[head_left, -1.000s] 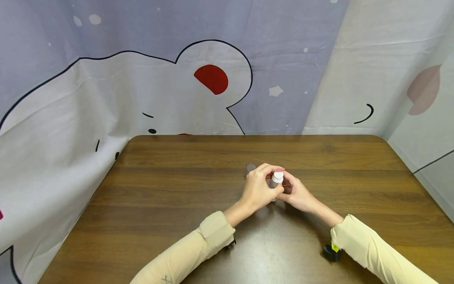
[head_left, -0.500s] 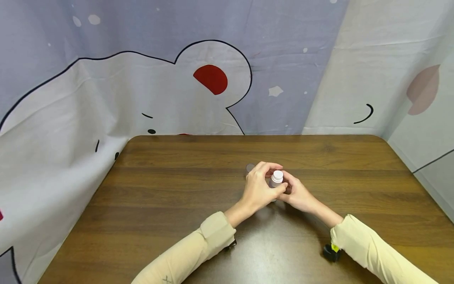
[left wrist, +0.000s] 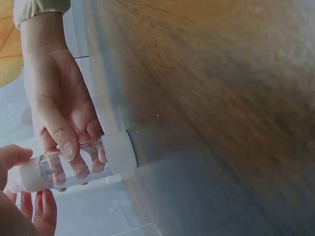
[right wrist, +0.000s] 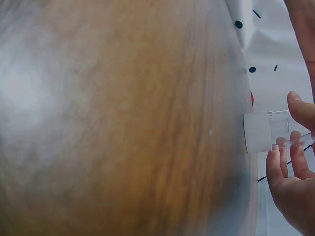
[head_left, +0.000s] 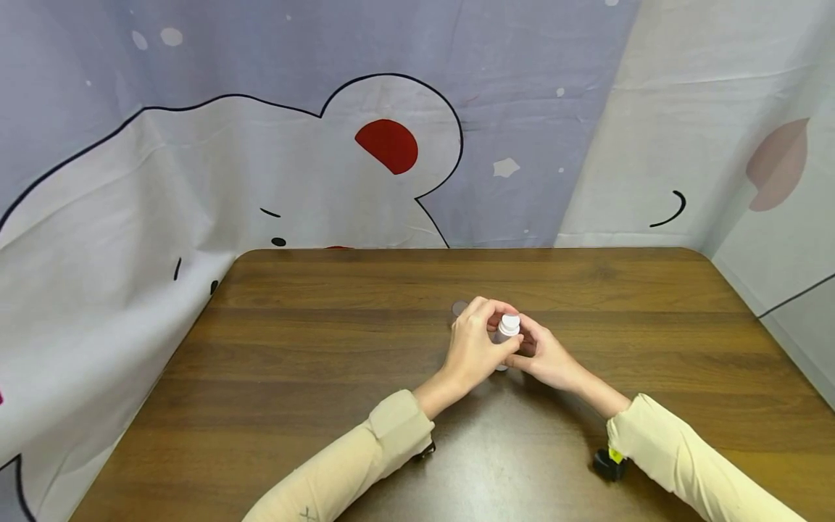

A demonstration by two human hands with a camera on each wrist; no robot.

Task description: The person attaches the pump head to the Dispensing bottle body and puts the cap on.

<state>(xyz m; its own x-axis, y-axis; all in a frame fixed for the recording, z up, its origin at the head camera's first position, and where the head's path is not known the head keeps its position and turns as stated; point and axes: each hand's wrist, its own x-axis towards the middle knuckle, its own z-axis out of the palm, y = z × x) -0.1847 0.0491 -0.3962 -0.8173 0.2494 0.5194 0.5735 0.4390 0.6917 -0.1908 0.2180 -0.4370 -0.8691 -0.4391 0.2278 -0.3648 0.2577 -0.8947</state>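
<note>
A clear bottle [left wrist: 74,174] with a white base [left wrist: 120,151] and a white top [head_left: 510,324] stands upright between both hands. My left hand [head_left: 472,346] holds the bottle near its top, thumb on the near side and fingers reaching round the far side. Lower down, my right hand [head_left: 550,360] grips the clear body; in the left wrist view its thumb and fingers [left wrist: 80,168] lie round it. The white base also shows in the right wrist view, beside the right hand [right wrist: 293,196]. Whether the base touches the table cannot be told.
On the brown wooden table [head_left: 313,348], a small clear round piece [head_left: 459,309] sits just behind my left hand, partly hidden. A black object [head_left: 609,465] shows by the right sleeve. A patterned cloth [head_left: 522,109] hangs behind the table.
My left thumb and fingers spread slightly off the white top, then close in round it again. The bottle shifts a little to the left. My right hand keeps its grip.
</note>
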